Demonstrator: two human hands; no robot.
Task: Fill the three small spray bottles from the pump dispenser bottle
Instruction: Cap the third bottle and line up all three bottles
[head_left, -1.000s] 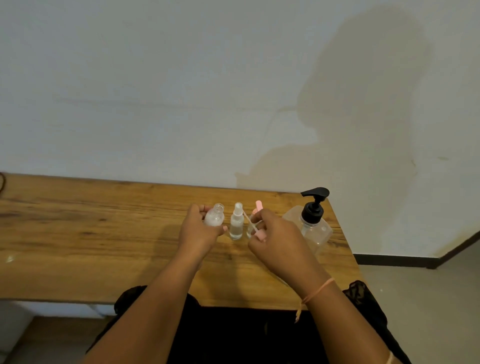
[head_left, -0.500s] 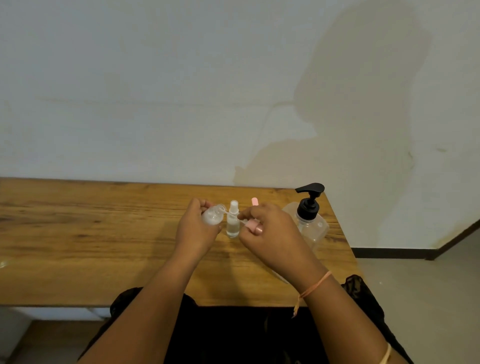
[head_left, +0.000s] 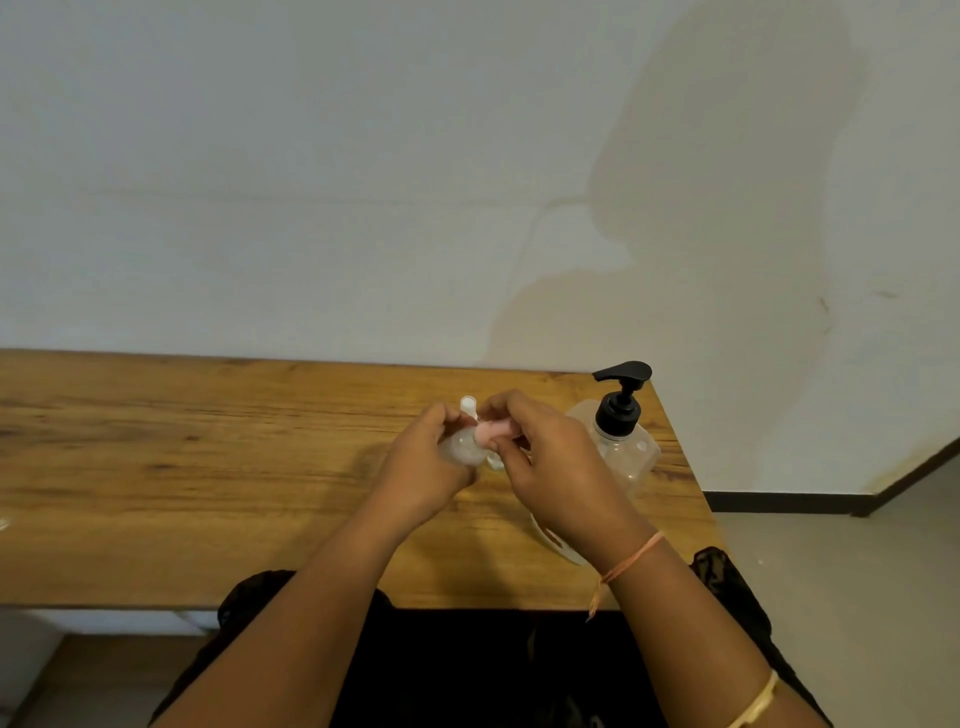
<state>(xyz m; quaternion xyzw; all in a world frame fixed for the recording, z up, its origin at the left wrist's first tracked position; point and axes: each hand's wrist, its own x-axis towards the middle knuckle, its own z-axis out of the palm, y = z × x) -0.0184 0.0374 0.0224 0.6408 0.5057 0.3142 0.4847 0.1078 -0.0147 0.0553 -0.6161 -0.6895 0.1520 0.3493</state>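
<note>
Holding a small clear plastic spray bottle (head_left: 461, 446) tilted in my closed left hand (head_left: 423, 467), I pinch its pink spray cap (head_left: 493, 432) with my right hand (head_left: 550, 467), just left of the clear black-topped pump dispenser bottle (head_left: 621, 441). I judge this is capping one bottle; another small clear bottle (head_left: 468, 404) stands behind, the third hidden.

Two hands meet at mid-frame: the left hand (head_left: 423, 465) and the right hand (head_left: 553, 467). One pump dispenser bottle (head_left: 621, 441) stands right of centre. Between the hands, one small clear bottle (head_left: 462, 447) and one pink spray cap (head_left: 493, 430) show; a second small bottle (head_left: 468, 404) seemingly peeks behind them. One wooden table (head_left: 208, 467)
</note>
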